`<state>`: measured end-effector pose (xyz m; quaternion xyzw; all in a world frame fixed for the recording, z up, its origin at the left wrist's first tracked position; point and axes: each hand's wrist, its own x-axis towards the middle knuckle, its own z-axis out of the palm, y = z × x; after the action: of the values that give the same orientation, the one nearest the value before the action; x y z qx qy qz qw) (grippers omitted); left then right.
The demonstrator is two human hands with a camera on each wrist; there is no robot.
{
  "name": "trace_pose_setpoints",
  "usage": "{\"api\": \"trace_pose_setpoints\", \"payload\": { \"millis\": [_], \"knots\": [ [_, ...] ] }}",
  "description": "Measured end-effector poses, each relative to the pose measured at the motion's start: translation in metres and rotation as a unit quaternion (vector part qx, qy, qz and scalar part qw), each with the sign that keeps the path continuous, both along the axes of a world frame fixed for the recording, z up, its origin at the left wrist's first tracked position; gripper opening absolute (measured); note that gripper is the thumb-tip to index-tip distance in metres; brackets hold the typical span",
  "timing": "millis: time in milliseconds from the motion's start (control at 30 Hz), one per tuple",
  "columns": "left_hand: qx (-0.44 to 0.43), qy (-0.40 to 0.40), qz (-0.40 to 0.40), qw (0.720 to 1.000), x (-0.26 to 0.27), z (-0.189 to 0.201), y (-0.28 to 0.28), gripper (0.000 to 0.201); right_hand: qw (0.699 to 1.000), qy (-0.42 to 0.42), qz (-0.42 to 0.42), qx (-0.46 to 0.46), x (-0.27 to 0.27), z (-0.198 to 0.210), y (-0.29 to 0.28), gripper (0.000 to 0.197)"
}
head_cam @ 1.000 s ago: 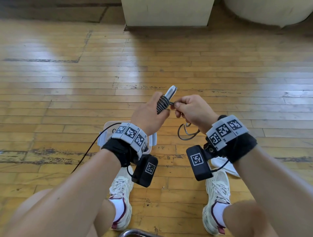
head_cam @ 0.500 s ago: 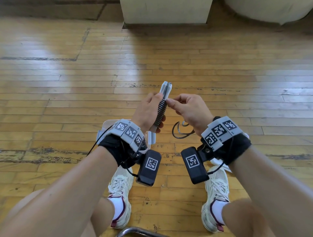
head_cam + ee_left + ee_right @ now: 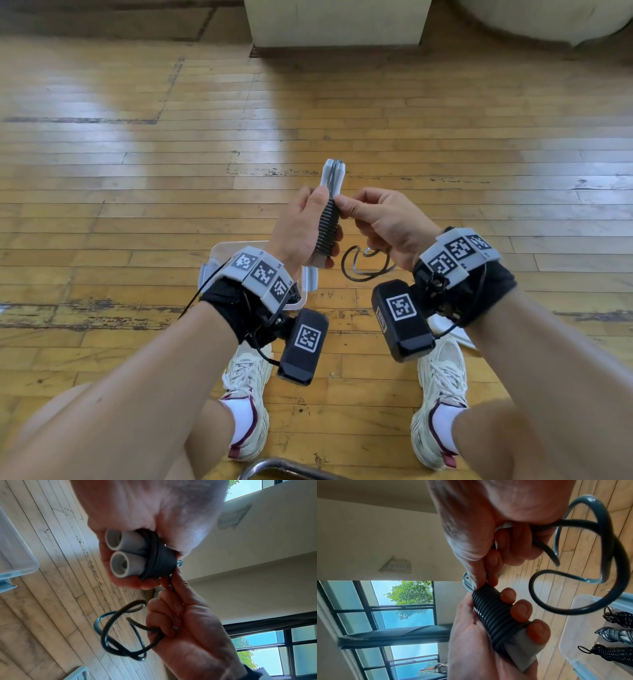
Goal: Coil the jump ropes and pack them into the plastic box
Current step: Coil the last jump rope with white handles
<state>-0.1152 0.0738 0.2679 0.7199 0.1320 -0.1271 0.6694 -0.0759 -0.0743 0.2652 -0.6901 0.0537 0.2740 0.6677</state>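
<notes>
My left hand (image 3: 310, 222) grips a pair of grey jump-rope handles (image 3: 333, 174) held upright, with dark rope wound tightly round them (image 3: 328, 222). In the left wrist view the two handle ends (image 3: 120, 553) poke out below the windings. My right hand (image 3: 380, 219) pinches the rope at the top of the windings and holds the loose remaining loops (image 3: 363, 267), which hang below it (image 3: 594, 561). The clear plastic box (image 3: 219, 253) sits on the floor under my left wrist; several coiled ropes (image 3: 614, 635) lie inside it.
Wooden floor all round. A white lid (image 3: 452, 329) lies by my right shoe (image 3: 442, 387). A pale block (image 3: 339, 20) and a rounded pale object (image 3: 548, 17) stand at the far edge. A metal chair tube (image 3: 274, 467) is below me.
The handles have turned from tilted to upright in my left hand. My right hand has brought the rope round to the top of the windings, and the hanging loops have shortened.
</notes>
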Motion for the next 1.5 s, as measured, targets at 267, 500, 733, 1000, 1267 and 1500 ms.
{"api": "trace_pose_setpoints", "payload": {
  "millis": [267,500,733,1000,1267,1500],
  "knots": [
    [-0.008,0.016,-0.138,0.99,0.005,0.006,0.009,0.029,0.997,-0.015,0.054,-0.062,0.008,0.011,-0.015,0.018],
    [0.136,-0.033,-0.067,0.988,0.011,-0.012,0.017,0.025,0.987,-0.023,0.084,-0.135,0.005,0.015,-0.008,0.013],
    [0.168,-0.074,-0.044,0.982,0.014,-0.015,0.023,0.021,0.993,-0.046,0.04,-0.104,-0.009,0.013,-0.001,0.012],
    [0.158,-0.025,-0.112,0.981,0.012,-0.016,0.018,0.024,0.994,-0.018,0.024,-0.109,-0.008,0.006,-0.002,0.014],
    [0.338,-0.085,-0.187,0.918,0.015,-0.03,0.021,0.027,0.996,0.011,-0.002,-0.09,-0.004,0.0,-0.001,0.015],
    [0.235,-0.073,-0.219,0.944,0.012,-0.029,0.013,0.025,0.997,0.033,-0.032,-0.068,0.0,0.001,0.001,0.019]
  ]
}}
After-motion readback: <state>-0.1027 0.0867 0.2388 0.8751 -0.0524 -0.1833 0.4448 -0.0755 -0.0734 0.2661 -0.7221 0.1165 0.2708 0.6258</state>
